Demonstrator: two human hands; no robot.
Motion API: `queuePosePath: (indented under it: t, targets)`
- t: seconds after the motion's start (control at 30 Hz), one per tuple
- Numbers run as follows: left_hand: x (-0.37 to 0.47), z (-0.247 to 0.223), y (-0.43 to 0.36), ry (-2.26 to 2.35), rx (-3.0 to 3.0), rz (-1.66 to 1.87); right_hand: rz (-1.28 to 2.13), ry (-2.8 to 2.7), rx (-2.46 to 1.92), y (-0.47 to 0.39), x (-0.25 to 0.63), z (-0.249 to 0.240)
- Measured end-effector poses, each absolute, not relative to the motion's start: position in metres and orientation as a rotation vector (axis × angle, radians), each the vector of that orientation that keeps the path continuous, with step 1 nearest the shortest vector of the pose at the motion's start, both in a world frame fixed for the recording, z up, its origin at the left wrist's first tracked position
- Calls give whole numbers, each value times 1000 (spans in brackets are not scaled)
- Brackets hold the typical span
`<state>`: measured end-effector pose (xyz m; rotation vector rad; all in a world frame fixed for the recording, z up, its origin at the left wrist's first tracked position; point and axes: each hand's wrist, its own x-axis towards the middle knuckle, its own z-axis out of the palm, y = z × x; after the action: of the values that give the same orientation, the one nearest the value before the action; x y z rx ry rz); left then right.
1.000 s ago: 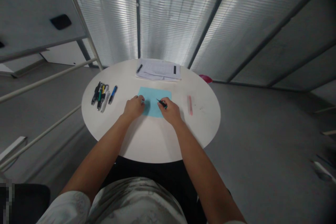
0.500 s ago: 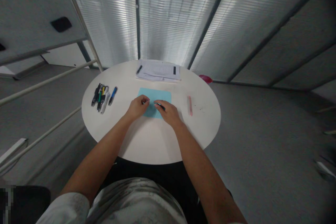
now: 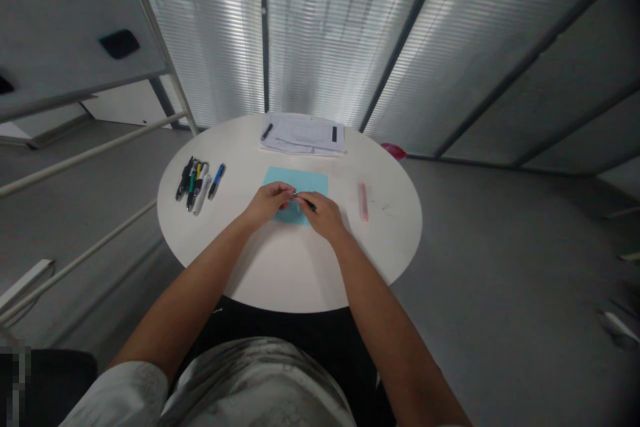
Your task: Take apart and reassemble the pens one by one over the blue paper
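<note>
Over a light blue sheet (image 3: 313, 180) on the round white table, my two hands meet fingertip to fingertip. My right hand (image 3: 323, 217) is closed on a dark slim pen (image 3: 311, 205), whose silvery end points left toward the other hand. Fingers of my left hand (image 3: 267, 205) are pinched together at that end of the pen; whatever small piece they hold is mostly hidden by the fingers. The blue sheet lies flat beneath both hands, its lower part partly covered by them.
Several pens (image 3: 193, 187) lie in a bunch at the table's left, with a blue pen (image 3: 217, 181) beside them. A pink stick-shaped item (image 3: 364, 202) lies on the right near small dark specks. Papers (image 3: 303, 133) with a dark pen (image 3: 267, 131) on top rest at the back.
My left hand has moved right, closing the gap, so its fingertips now touch the end of the pen. My right hand stays nearly in place with the pen.
</note>
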<state>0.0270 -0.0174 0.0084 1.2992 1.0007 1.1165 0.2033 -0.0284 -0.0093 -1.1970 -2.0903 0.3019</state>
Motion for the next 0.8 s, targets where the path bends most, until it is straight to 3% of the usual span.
queuePosePath:
  t: [0.8]
  targets:
    - [23, -5, -11, 1102, 1542, 1019, 264, -2131, -1254, -28, 203, -10]
